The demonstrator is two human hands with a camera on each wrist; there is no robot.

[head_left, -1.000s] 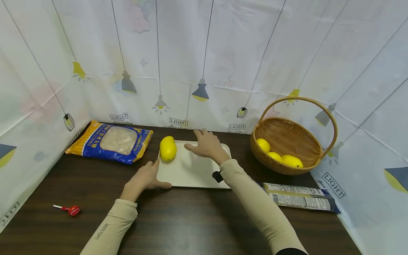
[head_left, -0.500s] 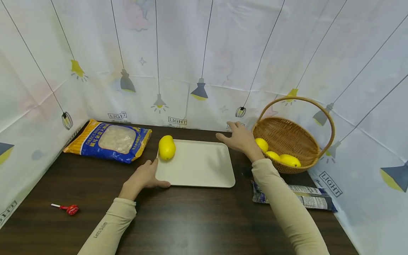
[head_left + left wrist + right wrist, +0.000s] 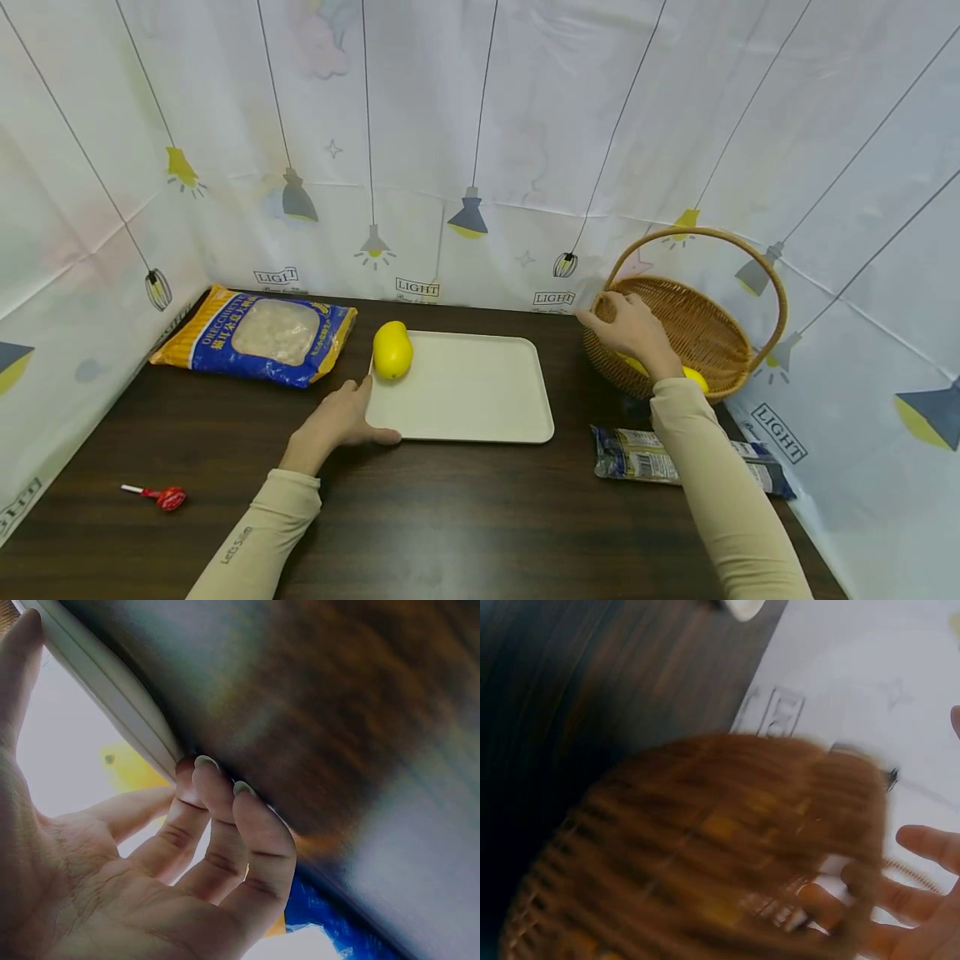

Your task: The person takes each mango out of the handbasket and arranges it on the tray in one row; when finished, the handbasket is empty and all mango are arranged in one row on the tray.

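Observation:
At the near left corner of a cream tray (image 3: pixel 465 400), my left hand (image 3: pixel 337 421) touches the rim, thumb along the front edge and fingertips at the left edge. In the left wrist view those fingertips (image 3: pixel 247 802) rest where tray edge and table meet. Yellow lemon-like fruit (image 3: pixel 393 350) sits in the tray's far left corner. My right hand (image 3: pixel 630 329) is over the wicker basket (image 3: pixel 701 325), fingers spread over its left rim and holding nothing visible. Lemons (image 3: pixel 696 379) in the basket are partly hidden by that hand. The right wrist view shows the basket's wall (image 3: pixel 705 847), blurred.
A blue and orange bag of orecchiette pasta (image 3: pixel 258 333) lies at the back left. A red lollipop (image 3: pixel 167 498) is at the front left. Under the right forearm lies a long dark packet (image 3: pixel 637 458). A printed curtain (image 3: pixel 480 150) stands behind the table (image 3: pixel 465 533).
My right hand has moved from above the tray rightward to the basket, coming over its rim. The left hand and the fruit on the tray have stayed in place.

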